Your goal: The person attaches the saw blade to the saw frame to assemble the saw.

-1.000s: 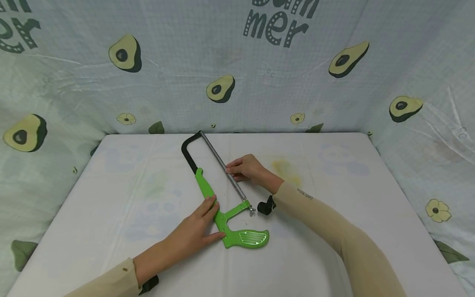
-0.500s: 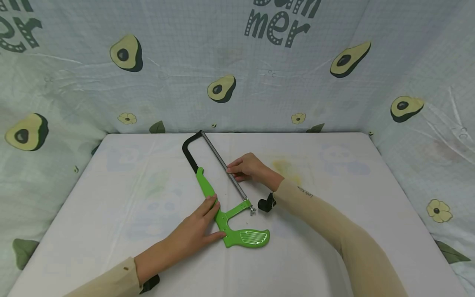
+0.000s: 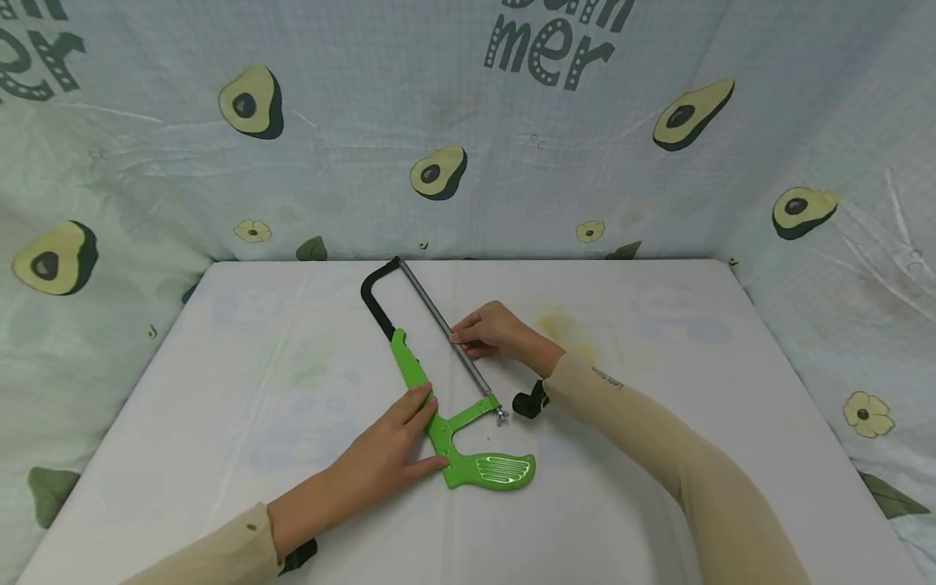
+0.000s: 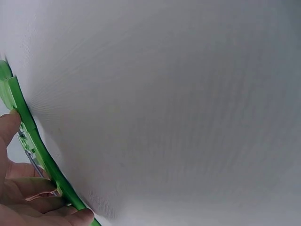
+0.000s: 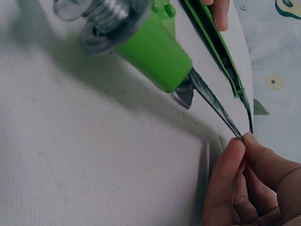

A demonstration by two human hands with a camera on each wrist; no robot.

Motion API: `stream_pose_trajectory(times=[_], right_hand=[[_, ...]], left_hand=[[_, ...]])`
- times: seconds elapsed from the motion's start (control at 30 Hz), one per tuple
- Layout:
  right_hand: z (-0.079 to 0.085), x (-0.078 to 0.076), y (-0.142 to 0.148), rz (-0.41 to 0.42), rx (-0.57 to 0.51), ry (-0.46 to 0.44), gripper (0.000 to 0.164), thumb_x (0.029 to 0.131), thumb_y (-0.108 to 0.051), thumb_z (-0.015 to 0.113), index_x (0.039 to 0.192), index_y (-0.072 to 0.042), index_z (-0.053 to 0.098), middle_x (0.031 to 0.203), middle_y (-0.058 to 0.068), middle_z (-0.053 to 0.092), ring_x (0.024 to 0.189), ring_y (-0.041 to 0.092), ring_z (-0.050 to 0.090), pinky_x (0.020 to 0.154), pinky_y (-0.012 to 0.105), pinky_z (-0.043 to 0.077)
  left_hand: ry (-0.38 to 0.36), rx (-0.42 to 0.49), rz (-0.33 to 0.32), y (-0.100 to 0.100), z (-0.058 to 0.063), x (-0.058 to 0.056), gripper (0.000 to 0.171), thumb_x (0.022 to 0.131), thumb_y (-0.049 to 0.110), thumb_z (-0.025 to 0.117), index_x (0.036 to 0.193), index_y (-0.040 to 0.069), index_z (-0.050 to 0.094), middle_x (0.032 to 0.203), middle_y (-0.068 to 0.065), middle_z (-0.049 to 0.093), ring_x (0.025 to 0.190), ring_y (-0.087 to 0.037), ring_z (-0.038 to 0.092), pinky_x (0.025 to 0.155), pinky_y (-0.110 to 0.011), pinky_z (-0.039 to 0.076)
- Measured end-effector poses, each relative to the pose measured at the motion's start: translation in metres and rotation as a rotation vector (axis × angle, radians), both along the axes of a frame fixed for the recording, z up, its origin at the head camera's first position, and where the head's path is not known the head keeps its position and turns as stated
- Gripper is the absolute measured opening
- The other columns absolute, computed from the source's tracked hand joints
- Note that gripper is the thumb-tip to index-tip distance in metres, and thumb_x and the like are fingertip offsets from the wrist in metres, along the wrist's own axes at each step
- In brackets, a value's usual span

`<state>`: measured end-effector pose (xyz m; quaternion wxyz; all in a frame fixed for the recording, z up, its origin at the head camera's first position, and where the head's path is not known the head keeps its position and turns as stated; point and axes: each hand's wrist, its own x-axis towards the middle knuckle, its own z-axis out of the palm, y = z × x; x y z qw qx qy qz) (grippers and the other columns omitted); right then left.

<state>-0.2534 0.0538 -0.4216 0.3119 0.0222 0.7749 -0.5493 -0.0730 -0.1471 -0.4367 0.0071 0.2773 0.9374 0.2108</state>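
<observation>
A hacksaw (image 3: 440, 431) with a green frame and handle lies on the white table, its black front arm pointing away from me. Its grey blade (image 3: 424, 300) stretches from the black arm to a green bracket with a metal wing nut (image 3: 501, 415). My left hand (image 3: 380, 447) holds the green frame, thumb near the handle and fingers over the upper part. With thumb and forefinger my right hand (image 3: 497, 331) pinches the blade about midway. The right wrist view shows this pinch at the blade (image 5: 216, 104) closely, while my other right fingers (image 5: 223, 183) sit below.
A white cloth covers the table (image 3: 219, 406). Behind it and at both sides hangs a pale curtain (image 3: 351, 179) printed with avocados and flowers. A black wrist strap piece (image 3: 530, 401) hangs below my right sleeve.
The hacksaw and both hands appear a few pixels further right in the head view, along with a slight shift of the whole scene. Both holds look the same.
</observation>
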Motion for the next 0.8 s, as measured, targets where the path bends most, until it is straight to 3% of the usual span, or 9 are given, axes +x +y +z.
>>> stream_pose_trajectory(times=[0.3, 0.8], right_hand=[[0.000, -0.001, 0.001, -0.001, 0.015, -0.020, 0.023, 0.092, -0.009, 0.077, 0.113, 0.000, 0.075, 0.077, 0.004, 0.070, 0.059, 0.010, 0.063, 0.059, 0.023, 0.059], [0.009, -0.001, 0.008, 0.007, 0.000, -0.025, 0.025, 0.092, -0.011, 0.077, 0.115, 0.000, 0.075, 0.076, 0.002, 0.069, 0.063, 0.009, 0.063, 0.061, 0.022, 0.057]], left_hand=[[-0.031, 0.005, 0.003, 0.002, -0.001, 0.001, 0.081, 0.090, 0.039, 0.079, 0.146, -0.011, 0.047, 0.158, -0.025, 0.037, 0.147, -0.041, 0.035, 0.115, -0.049, 0.039], [0.004, -0.023, 0.012, 0.001, -0.004, -0.001, 0.085, 0.087, 0.045, 0.080, 0.144, -0.010, 0.049, 0.158, -0.025, 0.038, 0.146, -0.041, 0.036, 0.116, -0.047, 0.037]])
